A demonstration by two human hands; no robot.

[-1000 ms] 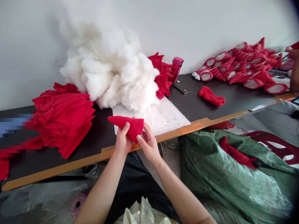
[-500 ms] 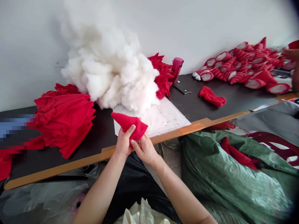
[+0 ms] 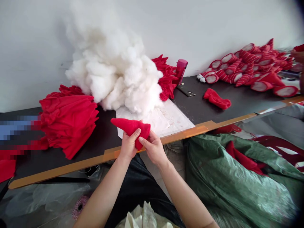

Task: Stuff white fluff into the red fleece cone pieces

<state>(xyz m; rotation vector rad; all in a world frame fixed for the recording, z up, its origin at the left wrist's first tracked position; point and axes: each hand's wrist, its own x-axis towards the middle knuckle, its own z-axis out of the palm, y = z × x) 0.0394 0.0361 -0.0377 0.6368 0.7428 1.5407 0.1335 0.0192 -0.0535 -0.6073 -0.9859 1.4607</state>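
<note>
A red cone-shaped fabric piece (image 3: 128,126), like a small pointed hat, is held between my hands above the table's front edge, its tip toward the left. My left hand (image 3: 130,142) grips its lower middle, thumb on top. At the wide end my right hand (image 3: 155,147) pinches the rim between thumb and fingers; the opening faces away and its inside is hidden. Just beyond lies a white sheet (image 3: 175,122), with a big heap of fluffy white stuffing (image 3: 123,79) on it. To the left rests a stack of red fabric pieces (image 3: 68,120).
More red pieces (image 3: 166,77), a pink bottle (image 3: 181,68) and a black phone (image 3: 186,91) stand behind. One red piece (image 3: 217,98) lies right of them, near a pile of striped stuffed cones (image 3: 249,65). A green sack (image 3: 225,177) sits below the edge; another person's hand (image 3: 298,55) shows far right.
Both hands stay on the red cone, which has turned slightly so its tip sits lower and further left. My right hand has shifted up along the rim. The view has moved a little.
</note>
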